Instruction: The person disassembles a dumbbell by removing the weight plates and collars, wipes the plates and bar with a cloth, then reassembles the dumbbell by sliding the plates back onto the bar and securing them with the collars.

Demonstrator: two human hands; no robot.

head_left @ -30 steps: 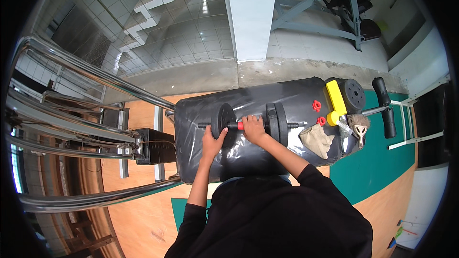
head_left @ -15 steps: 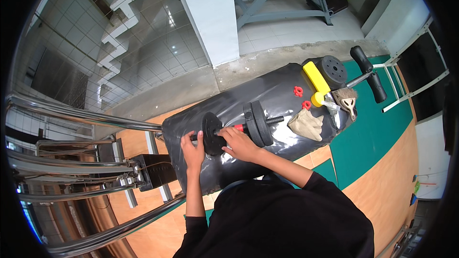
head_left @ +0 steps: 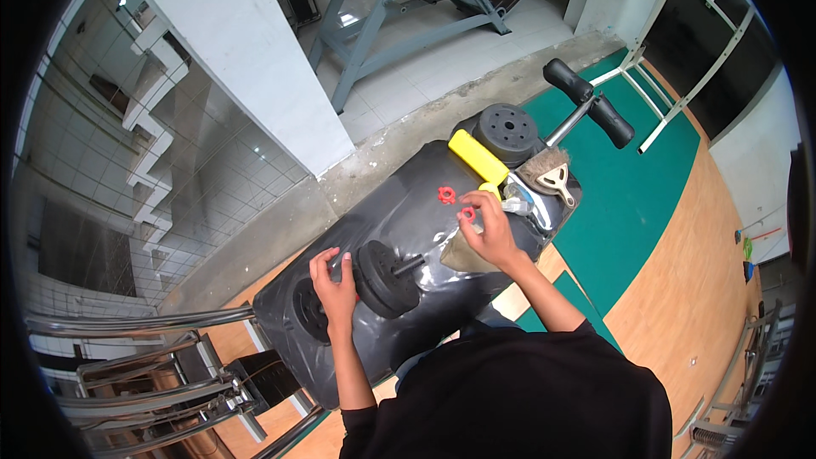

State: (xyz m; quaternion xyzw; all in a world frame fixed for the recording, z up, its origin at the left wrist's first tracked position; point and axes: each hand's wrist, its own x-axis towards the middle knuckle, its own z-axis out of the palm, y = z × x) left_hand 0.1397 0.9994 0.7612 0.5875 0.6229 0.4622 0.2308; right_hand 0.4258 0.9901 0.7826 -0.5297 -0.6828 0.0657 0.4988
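Observation:
A dumbbell lies on the black padded bench [head_left: 399, 195], its black weight plates [head_left: 387, 279] on the right and a smaller plate [head_left: 311, 309] on the left. The threaded bar end [head_left: 410, 265] sticks out bare to the right. Above the dumbbell's middle, my left hand [head_left: 337, 289] has thumb and fingers apart; whether it touches a plate is unclear. My right hand [head_left: 491, 234] is over the bench, its parted thumb and forefinger close around a red star-shaped collar nut [head_left: 468, 214]. A second red collar nut [head_left: 446, 195] rests just beyond. Under my right hand, a beige glove [head_left: 459, 253] is partly covered.
At the bench's far right sit a yellow bottle [head_left: 478, 157], loose black plates [head_left: 508, 131] and a brush [head_left: 548, 174]. A padded roller bar [head_left: 588, 102] extends beyond. Chrome rails [head_left: 144, 323] stand at the left, a white pillar [head_left: 229, 42] behind.
My right hand has left the dumbbell and moved right to the red collar nuts. My left hand has come off the bar's left end to above the dumbbell's middle. The view has turned right.

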